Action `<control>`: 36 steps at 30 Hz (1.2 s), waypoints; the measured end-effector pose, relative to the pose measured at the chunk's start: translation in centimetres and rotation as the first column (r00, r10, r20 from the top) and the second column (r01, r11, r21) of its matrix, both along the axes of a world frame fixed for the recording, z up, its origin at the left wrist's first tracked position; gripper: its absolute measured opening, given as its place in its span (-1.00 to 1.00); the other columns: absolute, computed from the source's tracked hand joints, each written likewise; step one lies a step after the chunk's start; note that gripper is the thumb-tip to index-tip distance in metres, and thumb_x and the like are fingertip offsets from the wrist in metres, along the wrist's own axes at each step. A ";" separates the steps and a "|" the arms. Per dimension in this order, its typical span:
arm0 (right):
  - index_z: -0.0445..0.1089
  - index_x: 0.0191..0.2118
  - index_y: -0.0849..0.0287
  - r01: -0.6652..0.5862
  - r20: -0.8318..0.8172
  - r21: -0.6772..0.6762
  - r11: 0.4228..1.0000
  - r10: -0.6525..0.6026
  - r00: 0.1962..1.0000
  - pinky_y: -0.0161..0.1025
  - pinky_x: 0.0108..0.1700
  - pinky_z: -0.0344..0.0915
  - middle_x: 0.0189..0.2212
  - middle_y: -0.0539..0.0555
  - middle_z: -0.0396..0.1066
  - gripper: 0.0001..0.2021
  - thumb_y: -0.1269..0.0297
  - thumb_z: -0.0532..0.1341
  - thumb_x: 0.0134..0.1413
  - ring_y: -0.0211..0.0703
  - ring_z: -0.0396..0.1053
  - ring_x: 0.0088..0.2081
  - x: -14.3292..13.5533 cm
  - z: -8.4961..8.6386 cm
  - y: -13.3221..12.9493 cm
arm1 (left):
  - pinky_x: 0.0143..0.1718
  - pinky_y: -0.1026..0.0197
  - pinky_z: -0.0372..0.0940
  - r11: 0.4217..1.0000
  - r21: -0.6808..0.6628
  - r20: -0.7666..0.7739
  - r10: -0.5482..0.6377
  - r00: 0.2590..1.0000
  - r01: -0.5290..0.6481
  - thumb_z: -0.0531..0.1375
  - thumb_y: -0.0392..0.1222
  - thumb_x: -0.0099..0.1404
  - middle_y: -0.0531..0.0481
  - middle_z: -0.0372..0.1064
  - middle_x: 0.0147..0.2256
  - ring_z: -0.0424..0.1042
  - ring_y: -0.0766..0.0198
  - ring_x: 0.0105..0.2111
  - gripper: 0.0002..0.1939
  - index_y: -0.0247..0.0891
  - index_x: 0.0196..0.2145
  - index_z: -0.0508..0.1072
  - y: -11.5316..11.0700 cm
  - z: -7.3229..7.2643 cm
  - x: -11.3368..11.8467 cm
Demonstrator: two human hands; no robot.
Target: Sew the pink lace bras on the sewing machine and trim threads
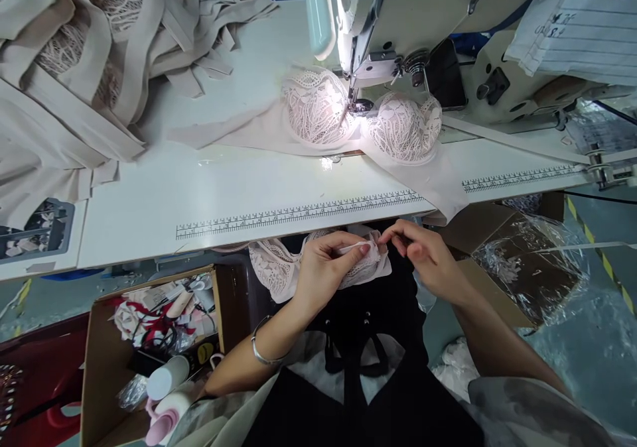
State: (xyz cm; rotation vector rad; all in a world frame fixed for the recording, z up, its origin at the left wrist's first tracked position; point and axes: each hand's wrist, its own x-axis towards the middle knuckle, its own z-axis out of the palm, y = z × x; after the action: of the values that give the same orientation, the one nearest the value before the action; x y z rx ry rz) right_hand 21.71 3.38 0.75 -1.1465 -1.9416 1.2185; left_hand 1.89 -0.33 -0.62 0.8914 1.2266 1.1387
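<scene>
My left hand (326, 264) pinches a pale pink lace bra (273, 271) between thumb and fingers, just below the table's front edge. One lace cup hangs to the left of that hand, and part of the bra lies behind it. At the bra's right end, my right hand (430, 261) has its fingers curled, with the fingertips at the fabric edge. A second lace bra (318, 112) lies on the table, its middle beneath the presser foot (359, 105) of the lit sewing machine (413, 16).
Beige bra pieces (139, 56) are heaped at the table's left. A printed ruler (298, 211) runs along the front edge. Below stand a cardboard box (92, 367) of scraps and cups, and another box (490, 288) with clear plastic. A strap strip (512, 142) passes through a metal guide (600, 168).
</scene>
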 end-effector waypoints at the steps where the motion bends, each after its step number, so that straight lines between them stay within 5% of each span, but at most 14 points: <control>1: 0.47 -0.24 0.14 -0.022 0.015 -0.006 1.000 0.022 1.000 -0.25 -0.38 0.20 -0.45 0.04 0.37 -0.46 -0.21 -0.03 0.39 -0.23 0.28 -0.45 0.0 0.2 0.3 | -0.30 0.29 0.34 1.000 0.002 0.003 -0.009 1.000 0.009 0.42 -0.14 0.17 -0.01 0.60 -0.39 0.50 0.26 -0.37 -0.90 -0.20 -0.40 0.68 0.0 0.0 0.0; 7: 0.38 -0.17 0.10 -0.146 0.072 -0.184 0.972 0.161 0.984 -0.29 -0.37 0.30 -0.39 0.02 0.50 -0.78 0.05 0.19 0.34 -0.19 0.46 -0.40 -0.6 1.6 1.6 | -0.37 0.27 0.29 0.997 0.009 -0.032 -0.071 0.997 0.071 0.41 -0.13 0.19 -0.02 0.57 -0.42 0.45 0.27 -0.42 -0.89 -0.20 -0.37 0.70 -0.1 0.0 -0.2; 15: 0.33 -0.32 0.10 -0.114 0.081 -0.170 0.979 0.129 0.988 -0.33 -0.43 0.24 -0.49 -0.04 0.46 -0.83 0.17 0.24 0.27 -0.24 0.40 -0.47 -1.2 1.5 1.4 | -0.41 0.27 0.25 0.996 0.024 -0.084 -0.078 0.993 0.081 0.41 -0.12 0.19 -0.02 0.54 -0.46 0.41 0.27 -0.44 -0.88 -0.20 -0.40 0.70 -0.1 0.2 -0.2; 22: 0.36 -0.21 0.11 0.033 -0.056 -0.051 0.998 -0.036 0.998 -0.31 -0.45 0.17 -0.57 -0.09 0.26 -0.62 -0.15 0.17 0.30 -0.28 0.23 -0.54 -0.4 0.6 1.1 | -0.40 0.30 0.28 0.998 -0.066 0.060 -0.005 0.998 0.008 0.43 -0.09 0.15 -0.02 0.56 -0.44 0.42 0.32 -0.46 -0.83 -0.25 -0.42 0.67 0.0 -0.1 -0.3; 30: 0.49 -0.34 0.12 -0.276 0.300 -0.182 0.944 0.320 0.899 -0.30 -0.47 0.02 -0.62 -0.09 0.24 -0.78 0.10 0.32 0.22 -0.28 0.16 -0.57 1.9 -3.6 0.7 | -0.48 0.32 0.29 0.986 -0.164 0.244 0.065 0.967 -0.025 0.50 0.00 0.04 -0.01 0.54 -0.51 0.38 0.36 -0.54 -0.71 -0.28 -0.43 0.65 0.2 -0.7 -0.6; 33: 0.35 -0.56 0.18 -0.445 0.111 -0.116 0.888 0.456 0.883 -0.29 -0.39 0.12 -0.50 0.00 0.27 -0.55 0.00 0.29 0.25 -0.26 0.24 -0.45 2.5 -2.8 0.2 | -0.32 0.26 0.41 0.997 -0.069 0.116 0.036 0.993 -0.028 0.45 0.00 0.15 -0.07 0.61 -0.38 0.52 0.24 -0.40 -0.73 -0.27 -0.36 0.67 -0.1 -0.6 -1.4; 36: 0.21 -0.62 0.18 -0.572 -0.293 0.073 0.817 0.566 0.771 -0.29 -0.30 0.24 -0.38 0.06 0.28 -0.44 -0.11 0.27 0.24 -0.27 0.27 -0.37 2.3 -0.7 -0.7 | 0.13 0.08 0.39 0.981 0.165 -0.005 -0.101 0.995 0.100 0.26 -0.05 0.40 -0.15 0.54 0.06 0.52 0.08 0.04 -0.69 -0.19 0.03 0.60 -0.4 -0.7 -2.1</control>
State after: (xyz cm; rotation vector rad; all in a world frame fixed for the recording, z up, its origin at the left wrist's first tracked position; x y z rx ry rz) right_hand 24.01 2.70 0.09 -0.3220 -2.0960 1.6105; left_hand -0.23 -0.75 -1.36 1.0640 1.0829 1.1719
